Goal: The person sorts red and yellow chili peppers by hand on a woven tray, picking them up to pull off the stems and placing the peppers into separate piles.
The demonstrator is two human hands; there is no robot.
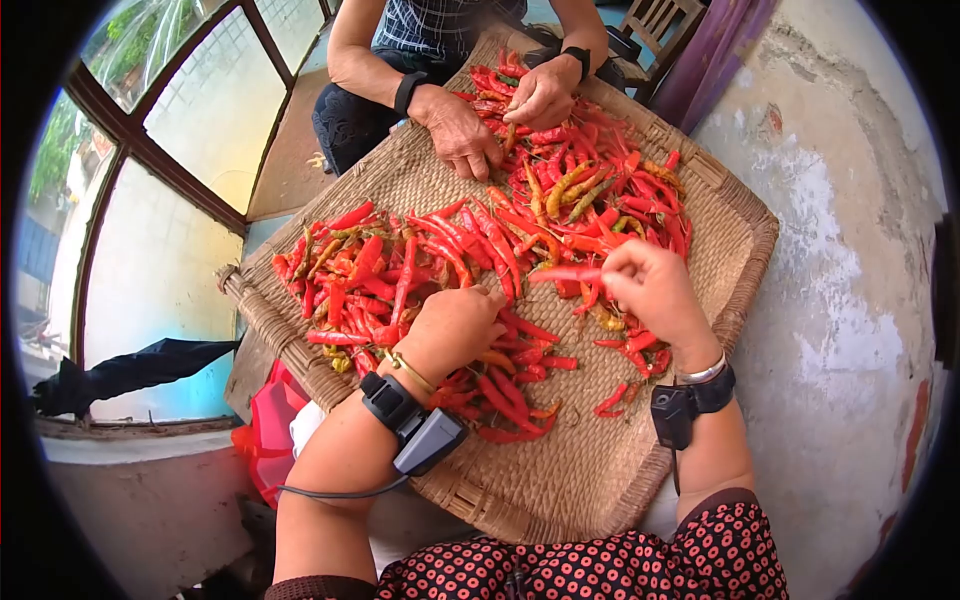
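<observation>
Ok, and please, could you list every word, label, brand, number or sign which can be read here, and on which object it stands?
There is no readable text.
Grey-and-black plastic left-wrist device: any mark is too small to read.
Black boxy right-wrist device: no legible lettering.
Pinkish-red plastic bag: no legible lettering.
Tan woven tray and long red peppers: no label visible.

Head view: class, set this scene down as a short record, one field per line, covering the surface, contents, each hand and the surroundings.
Surface: woven tray
Contents: red peppers, with some yellowish ones
Left hand: at the peppers, fingers curled; any grip hidden
Right hand: pinching one red pepper
Co-worker: both hands at the tray's far end
On own wrists: strapped devices
Surroundings: windows at left, worn wall at right
</observation>
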